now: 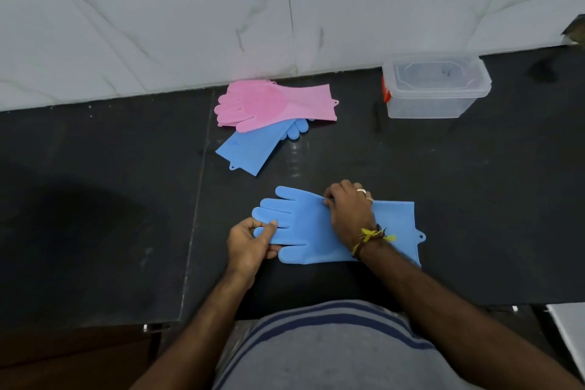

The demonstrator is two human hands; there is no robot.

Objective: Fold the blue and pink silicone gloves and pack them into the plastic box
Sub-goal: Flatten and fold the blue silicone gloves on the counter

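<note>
Pinching the lowest fingers of a flat blue glove [304, 225] with the left hand [250, 244], low in the frame's centre; right hand [348, 215] curled over the glove's palm, gripping its upper edge. Lying on the dark desk [474, 199], cuff pointing right. Above it, toward mid-frame, a pink glove [278, 104] resting partly on a second blue glove [253, 146]. Standing at upper right, well apart from the gloves, a clear plastic box [437, 89], open-topped, against the tiled wall [190, 25]

Bare counter [459, 187] leads to plastic box [436, 89]
</note>
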